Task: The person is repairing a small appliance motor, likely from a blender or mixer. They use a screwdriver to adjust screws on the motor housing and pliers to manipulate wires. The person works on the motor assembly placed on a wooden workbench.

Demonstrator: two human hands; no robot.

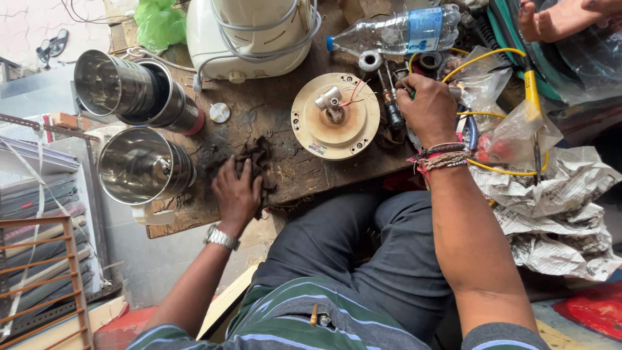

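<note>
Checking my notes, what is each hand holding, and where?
Left hand presses on a dark rag, gripping its near edge. Right hand reaches among tools; its hold cannot be told.

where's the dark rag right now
In the head view, the dark rag lies on the wooden bench under the left hand, between the steel jar and the round cream base.

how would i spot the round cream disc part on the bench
Start at the worn wooden bench and look between the two hands. The cream disc lies flat there, just left of the right hand. Unlike the shiny steel jars nearby, it is matte with thin red wires at its centre.
</note>
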